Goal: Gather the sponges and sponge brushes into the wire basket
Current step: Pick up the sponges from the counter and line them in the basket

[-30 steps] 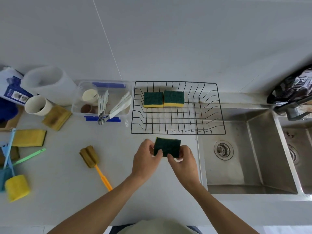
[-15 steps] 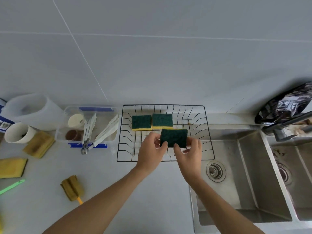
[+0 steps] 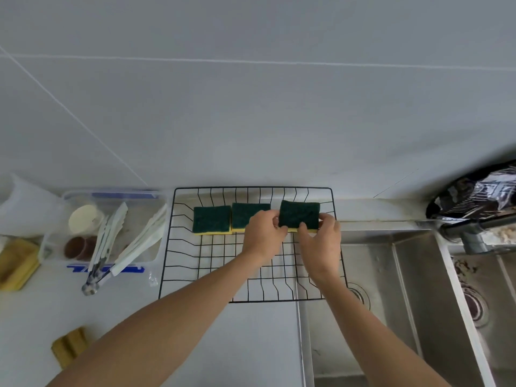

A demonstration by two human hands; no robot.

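Held item: rectangular sponge with a dark green scouring face and a yellow foam layer (image 3: pixel 299 217). The green face is turned toward the camera, and only a thin yellow strip shows along its lower edge. The green surface looks coarse and matte.

Left hand (image 3: pixel 264 236): fingers curled, thumb and fingertips pinching the sponge's left end. Right hand (image 3: pixel 321 236): fingers likewise closed on the sponge's lower right edge and right end. Both hands grip the same sponge, which sits between them at the fingertips, beyond the knuckles as seen from the head camera.

Position: the sponge is over the far right part of the black wire basket (image 3: pixel 178 247), near its back wall. Whether it already touches the basket floor cannot be told. It is slightly tilted, with the left corner raised.

In the basket, along the back wall: two more green-and-yellow sponges lying flat side by side, the leftmost sponge (image 3: pixel 211 222) and the middle sponge (image 3: pixel 247 213), edges touching. The left hand partly covers the middle sponge. The held sponge lies just right of that pair.

The basket stands on the white surface (image 3: pixel 265 344), with its right edge next to the stainless steel sink (image 3: pixel 391 275). A brownish-yellow sponge brush head (image 3: pixel 69 344) lies on the surface well to the left, outside the basket.
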